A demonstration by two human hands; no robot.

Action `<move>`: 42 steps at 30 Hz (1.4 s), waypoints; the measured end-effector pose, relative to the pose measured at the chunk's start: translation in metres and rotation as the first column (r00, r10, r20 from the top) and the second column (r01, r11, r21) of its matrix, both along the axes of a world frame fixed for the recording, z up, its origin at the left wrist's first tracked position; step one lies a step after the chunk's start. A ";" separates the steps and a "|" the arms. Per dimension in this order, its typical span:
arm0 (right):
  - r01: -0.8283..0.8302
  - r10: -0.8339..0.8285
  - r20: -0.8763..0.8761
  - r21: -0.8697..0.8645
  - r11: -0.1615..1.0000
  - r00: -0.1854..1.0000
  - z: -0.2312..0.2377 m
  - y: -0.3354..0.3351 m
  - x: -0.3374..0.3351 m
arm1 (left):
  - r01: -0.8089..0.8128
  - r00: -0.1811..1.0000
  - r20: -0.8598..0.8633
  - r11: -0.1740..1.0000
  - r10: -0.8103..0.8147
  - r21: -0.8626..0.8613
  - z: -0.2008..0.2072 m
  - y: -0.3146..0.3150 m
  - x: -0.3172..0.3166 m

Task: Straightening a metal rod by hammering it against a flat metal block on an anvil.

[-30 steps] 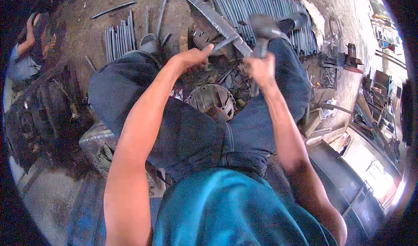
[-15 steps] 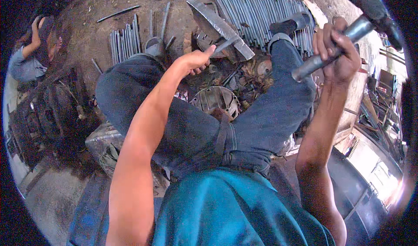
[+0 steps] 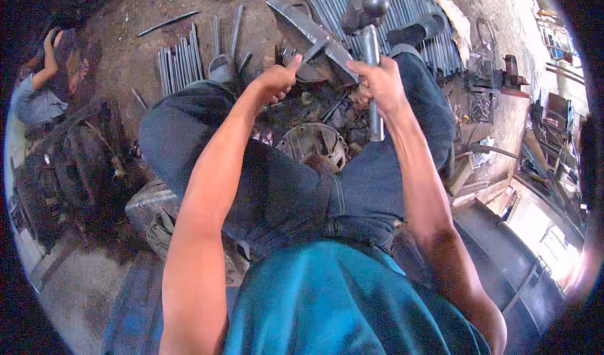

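My left hand [image 3: 275, 83] is closed around one end of a short metal bar [image 3: 314, 50], thumb stretched along it. The bar's far end rests on a long, narrow steel block [image 3: 292, 22] lying at a slant in front of my knees. My right hand [image 3: 384, 88] grips a hammer [image 3: 371, 44] by its shiny tubular metal handle. Its dark, rounded head [image 3: 365, 12] is over the block's far right side, near the bar; whether it touches anything cannot be told. Below the block, between my legs, sits a round metal casting [image 3: 313, 142] with openings.
Many metal rods [image 3: 409, 25] lie side by side at the far right, partly under my right foot. A smaller row of rods [image 3: 180, 61] lies near my left foot. Another person [image 3: 43, 94] sits at the far left, beside dark machinery [image 3: 75, 166]. Metal scraps [image 3: 483, 91] lie right.
My right hand has swung the hammer down and left, from raised at the upper right to over the steel block. My left hand and the bar have shifted slightly left.
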State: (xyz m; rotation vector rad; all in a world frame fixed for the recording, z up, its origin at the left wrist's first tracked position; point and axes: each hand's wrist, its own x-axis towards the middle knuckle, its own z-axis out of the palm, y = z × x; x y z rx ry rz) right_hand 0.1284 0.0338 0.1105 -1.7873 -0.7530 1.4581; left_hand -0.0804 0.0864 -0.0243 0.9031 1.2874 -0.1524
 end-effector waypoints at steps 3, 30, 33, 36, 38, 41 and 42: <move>-0.041 0.017 0.089 0.276 0.960 0.996 0.048 0.023 0.002 | 0.191 0.958 -0.254 0.958 -0.134 0.215 0.021 -0.004 0.013; -0.669 -0.012 0.849 0.425 0.610 0.529 0.085 0.081 0.080 | 0.390 0.880 -0.448 0.781 -0.160 0.487 0.044 -0.019 0.021; -0.022 -0.182 0.243 0.652 0.758 0.953 0.152 0.068 0.010 | 0.401 0.877 -0.451 0.770 -0.167 0.495 0.042 -0.025 0.015; -0.206 -0.230 0.502 0.670 0.714 0.834 0.121 0.054 0.005 | 0.414 0.877 -0.446 0.751 -0.179 0.514 0.044 -0.024 0.017; -0.122 -0.289 0.548 0.594 0.795 0.785 0.042 0.031 0.007 | 0.418 0.877 -0.444 0.746 -0.184 0.518 0.047 -0.022 0.018; -0.141 0.338 0.693 -0.326 0.935 0.636 -0.071 -0.007 0.016 | 0.420 0.884 -0.421 0.741 -0.204 0.524 0.048 -0.026 0.025; -0.151 0.282 0.726 -0.242 0.958 0.627 -0.071 -0.006 0.002 | 0.415 0.885 -0.423 0.746 -0.197 0.520 0.043 -0.032 0.018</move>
